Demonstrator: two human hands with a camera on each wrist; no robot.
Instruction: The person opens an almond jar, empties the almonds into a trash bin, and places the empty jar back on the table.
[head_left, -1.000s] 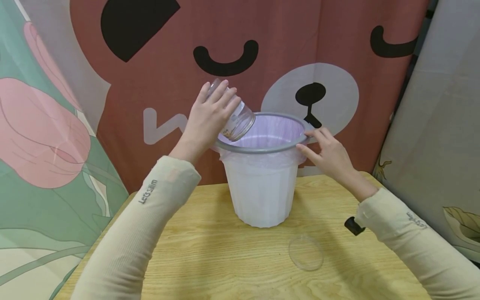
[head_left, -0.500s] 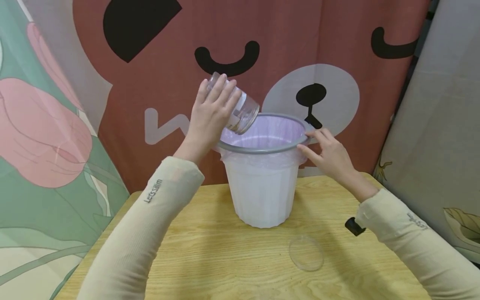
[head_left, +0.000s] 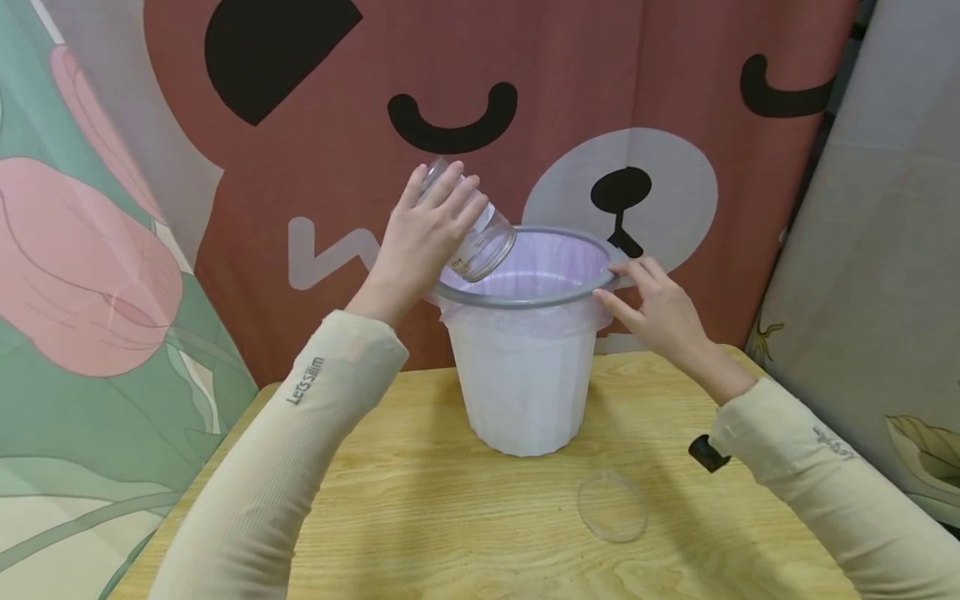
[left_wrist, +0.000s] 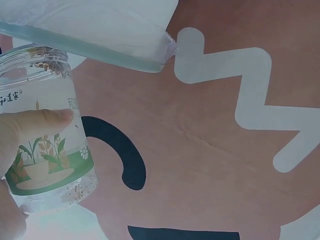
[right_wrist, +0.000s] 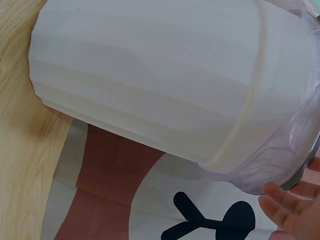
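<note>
My left hand [head_left: 427, 229] grips a clear glass jar [head_left: 486, 248], tilted mouth-down over the left side of a white trash can [head_left: 521, 383]. In the left wrist view the jar's label [left_wrist: 55, 175] shows a green band and plant drawings, with small brownish bits [left_wrist: 47, 65] near its mouth. A thin purple bag [head_left: 555, 260] lines the can and folds out under its grey rim [head_left: 525, 302]. On the can's right side, my right hand [head_left: 663, 312] holds the rim, thumb and fingers to either side of it.
A clear round lid [head_left: 612, 507] lies on the wooden table [head_left: 420, 508] in front of the can. Behind stands a reddish-brown curtain [head_left: 315, 150] with a cartoon face. Another patterned curtain [head_left: 97, 292] hangs at the left. A black strap end [head_left: 708, 452] shows by the right sleeve.
The left hand raised the jar slightly and moved it right, then lowered it again; fewer brownish bits show in the jar. The right hand and the can stay where they were.
</note>
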